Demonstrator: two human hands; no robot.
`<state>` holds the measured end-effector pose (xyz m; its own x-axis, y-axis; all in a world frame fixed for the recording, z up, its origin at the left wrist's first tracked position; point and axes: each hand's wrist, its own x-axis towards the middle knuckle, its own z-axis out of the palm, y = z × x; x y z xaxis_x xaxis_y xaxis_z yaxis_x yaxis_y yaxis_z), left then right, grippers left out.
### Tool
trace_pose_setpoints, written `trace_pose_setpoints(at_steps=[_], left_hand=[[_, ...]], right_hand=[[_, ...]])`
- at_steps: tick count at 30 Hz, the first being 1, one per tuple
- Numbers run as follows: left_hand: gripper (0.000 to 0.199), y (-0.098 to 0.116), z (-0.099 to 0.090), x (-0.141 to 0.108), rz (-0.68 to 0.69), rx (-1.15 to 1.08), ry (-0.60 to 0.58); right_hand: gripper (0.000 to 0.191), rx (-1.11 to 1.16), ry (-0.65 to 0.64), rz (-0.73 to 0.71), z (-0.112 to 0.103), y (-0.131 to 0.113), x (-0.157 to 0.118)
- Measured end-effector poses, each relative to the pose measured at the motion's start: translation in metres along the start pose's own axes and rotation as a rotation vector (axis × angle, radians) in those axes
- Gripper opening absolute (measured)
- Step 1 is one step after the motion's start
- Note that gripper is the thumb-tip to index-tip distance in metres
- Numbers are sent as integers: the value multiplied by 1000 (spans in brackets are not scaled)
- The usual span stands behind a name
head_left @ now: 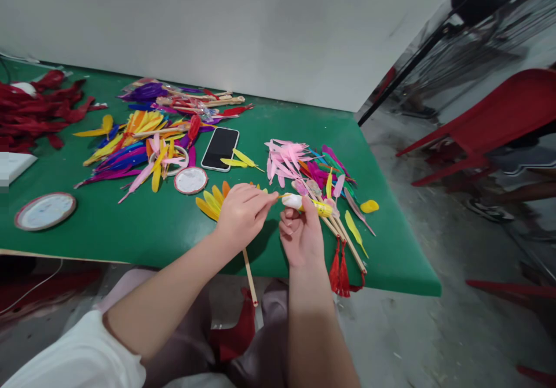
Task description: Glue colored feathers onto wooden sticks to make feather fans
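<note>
Head view, green tabletop (256, 121). Left hand (243, 214): above the near edge, mid-length, thumb and forefinger pinching a slender orange piece (280, 196), too small for us to identify. Right hand (302, 231): beside it, near the same edge, fingers curled, gripping a white-and-yellow tube (293, 201) whose white end points at the pinched piece; whether they touch, we cannot tell.

Beneath the left hand we find one fan of yellow and orange feathers (211, 204), partly hidden, and a wooden stick (249, 277) reaching past the near edge.

Toward the right edge we count pink feathers (286, 156) in a heap, loose yellow ones, and wooden handles with red tassels (343, 269) overhanging the near edge by the right corner.

Mid-table: one dark-screened phone (220, 147), one small white disc (191, 180). Left of these, multicoloured feather bundles (119, 156); at the far left corner, red cloth (43, 107); near the left front, one larger white disc (46, 211).
</note>
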<state>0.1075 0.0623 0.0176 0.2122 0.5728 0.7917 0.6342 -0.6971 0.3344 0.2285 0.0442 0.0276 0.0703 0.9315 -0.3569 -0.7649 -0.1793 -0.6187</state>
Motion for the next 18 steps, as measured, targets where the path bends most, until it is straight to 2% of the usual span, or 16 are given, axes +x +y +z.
trace_pose_setpoints(at_steps=[7,18], left_hand=[[10,0,0,-1,-23,-1,-9],[10,0,1,-2,-19,1,-10]], right_hand=[[25,-65,48,-88,1,0,-2],[25,-81,62,-133,0,0,-1]])
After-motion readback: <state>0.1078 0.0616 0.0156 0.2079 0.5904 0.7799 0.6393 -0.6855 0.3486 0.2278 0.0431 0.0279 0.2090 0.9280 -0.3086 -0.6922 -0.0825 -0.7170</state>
